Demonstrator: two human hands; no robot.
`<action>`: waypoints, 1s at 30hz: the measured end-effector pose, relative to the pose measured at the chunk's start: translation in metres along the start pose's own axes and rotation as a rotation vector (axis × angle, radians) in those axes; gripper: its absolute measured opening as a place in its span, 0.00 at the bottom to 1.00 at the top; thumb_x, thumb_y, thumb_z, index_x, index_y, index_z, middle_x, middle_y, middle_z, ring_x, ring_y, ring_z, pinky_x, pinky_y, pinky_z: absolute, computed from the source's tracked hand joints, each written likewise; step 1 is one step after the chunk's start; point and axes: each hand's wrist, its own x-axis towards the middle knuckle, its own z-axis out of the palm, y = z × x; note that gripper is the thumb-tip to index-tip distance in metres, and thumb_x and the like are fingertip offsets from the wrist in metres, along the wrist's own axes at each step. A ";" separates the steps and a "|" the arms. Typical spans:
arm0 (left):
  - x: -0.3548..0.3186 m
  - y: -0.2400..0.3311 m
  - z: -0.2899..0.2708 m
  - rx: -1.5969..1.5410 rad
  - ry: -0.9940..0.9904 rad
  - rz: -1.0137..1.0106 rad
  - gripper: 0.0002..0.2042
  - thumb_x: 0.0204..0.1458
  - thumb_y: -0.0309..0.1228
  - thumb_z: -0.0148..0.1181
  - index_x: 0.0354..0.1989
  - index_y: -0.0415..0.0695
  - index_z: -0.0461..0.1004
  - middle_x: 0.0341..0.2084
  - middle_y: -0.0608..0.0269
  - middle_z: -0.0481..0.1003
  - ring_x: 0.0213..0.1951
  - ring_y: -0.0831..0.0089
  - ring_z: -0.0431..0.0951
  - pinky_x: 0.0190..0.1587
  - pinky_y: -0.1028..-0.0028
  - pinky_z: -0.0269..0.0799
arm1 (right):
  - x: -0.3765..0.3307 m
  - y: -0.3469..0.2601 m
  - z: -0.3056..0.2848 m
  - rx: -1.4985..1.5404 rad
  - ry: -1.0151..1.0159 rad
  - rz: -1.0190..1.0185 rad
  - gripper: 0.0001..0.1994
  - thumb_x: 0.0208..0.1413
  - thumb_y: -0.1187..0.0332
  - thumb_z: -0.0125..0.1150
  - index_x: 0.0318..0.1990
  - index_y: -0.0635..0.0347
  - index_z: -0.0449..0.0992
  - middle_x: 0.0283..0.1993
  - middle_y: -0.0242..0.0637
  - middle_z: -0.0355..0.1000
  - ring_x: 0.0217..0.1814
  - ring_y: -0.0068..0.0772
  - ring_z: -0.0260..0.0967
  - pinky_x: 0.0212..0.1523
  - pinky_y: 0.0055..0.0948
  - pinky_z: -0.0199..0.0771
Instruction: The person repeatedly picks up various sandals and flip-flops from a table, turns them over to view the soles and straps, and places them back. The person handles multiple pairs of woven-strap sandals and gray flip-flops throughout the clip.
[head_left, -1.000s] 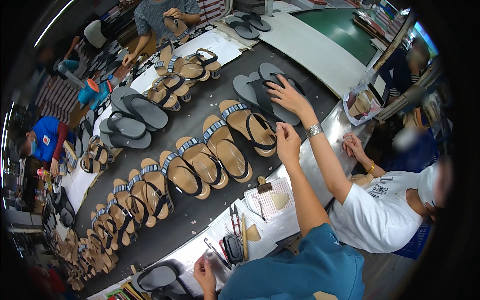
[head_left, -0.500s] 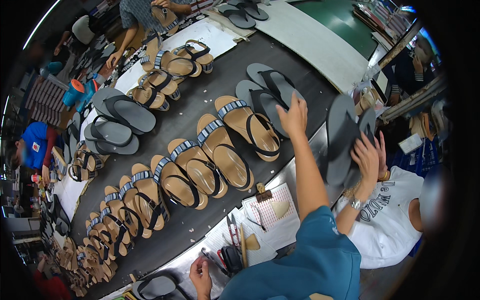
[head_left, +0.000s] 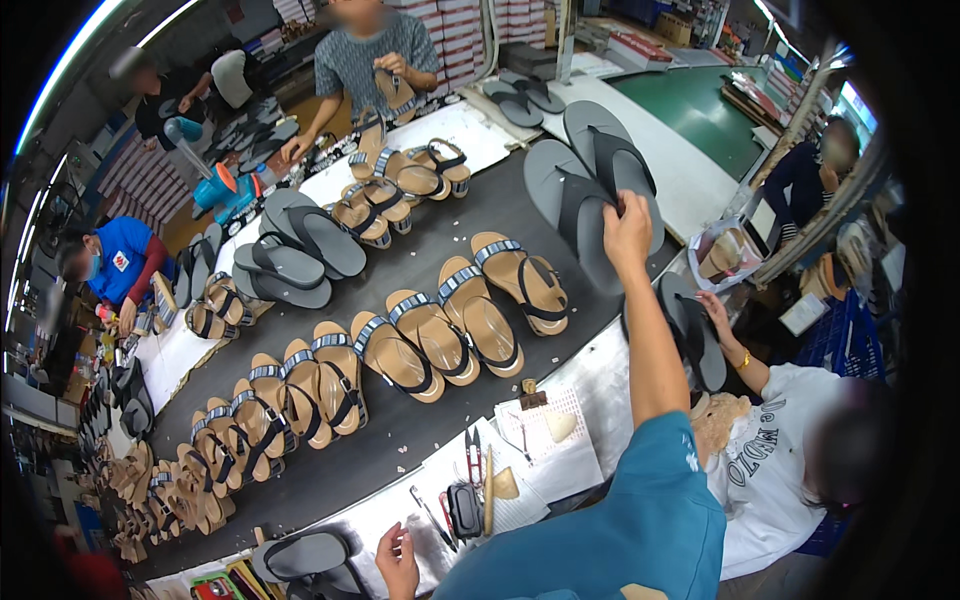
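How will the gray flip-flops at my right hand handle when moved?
The gray flip-flops would probably flex slightly rather than flop: their broad soles look flat and even. That flatness also makes rolling unlikely. Their dark straps arch above the soles, so they might give if your right hand pulls there.

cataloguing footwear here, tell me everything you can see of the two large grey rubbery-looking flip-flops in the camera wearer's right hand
The two grey flip-flops have rounded footbeds and darker V-shaped straps, apparently foam or rubber. They are side by side, close together, footbeds facing the camera, toes pointing away from the wearer. The wearer's bare right hand holds them at their adjoining edges, toward the heels, partly covering them. They are over the dark, flat work surface; whether they touch it is unclear.
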 end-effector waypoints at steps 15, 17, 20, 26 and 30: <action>-0.099 0.155 -0.009 -0.391 -0.346 0.752 0.51 0.49 0.26 0.69 0.73 0.42 0.33 0.63 0.47 0.57 0.62 0.57 0.64 0.64 0.61 0.60 | -0.255 -0.266 -0.276 0.843 -0.384 -0.094 0.11 0.51 0.74 0.69 0.39 0.68 0.75 0.34 0.35 0.67 0.32 0.22 0.66 0.32 0.21 0.67; -0.123 0.154 -0.035 -0.620 -0.252 0.664 0.43 0.50 0.22 0.65 0.70 0.42 0.41 0.61 0.51 0.59 0.61 0.61 0.65 0.63 0.63 0.61 | -0.255 -0.271 -0.324 0.886 -0.298 -0.458 0.22 0.49 0.68 0.73 0.49 0.70 0.74 0.44 0.42 0.72 0.40 0.32 0.71 0.42 0.28 0.72; -0.137 0.131 -0.073 -0.597 -0.215 0.707 0.33 0.54 0.18 0.58 0.67 0.40 0.49 0.58 0.53 0.64 0.58 0.65 0.67 0.63 0.66 0.62 | -0.264 -0.276 -0.351 0.784 -0.195 -0.424 0.40 0.49 0.63 0.73 0.65 0.73 0.59 0.63 0.51 0.63 0.63 0.44 0.64 0.64 0.39 0.61; -0.153 0.080 -0.110 -0.784 -0.185 0.418 0.33 0.55 0.20 0.54 0.70 0.39 0.49 0.58 0.54 0.66 0.59 0.66 0.68 0.62 0.67 0.62 | -0.352 -0.267 -0.323 1.224 -1.031 0.394 0.31 0.67 0.66 0.52 0.70 0.74 0.48 0.70 0.48 0.56 0.73 0.34 0.52 0.71 0.29 0.49; -0.170 0.061 -0.123 -0.827 -0.187 0.337 0.33 0.56 0.22 0.54 0.71 0.40 0.49 0.61 0.54 0.64 0.60 0.66 0.66 0.63 0.68 0.62 | -0.388 -0.262 -0.337 1.191 -1.140 0.595 0.28 0.72 0.58 0.41 0.70 0.71 0.51 0.69 0.44 0.58 0.71 0.30 0.54 0.70 0.29 0.52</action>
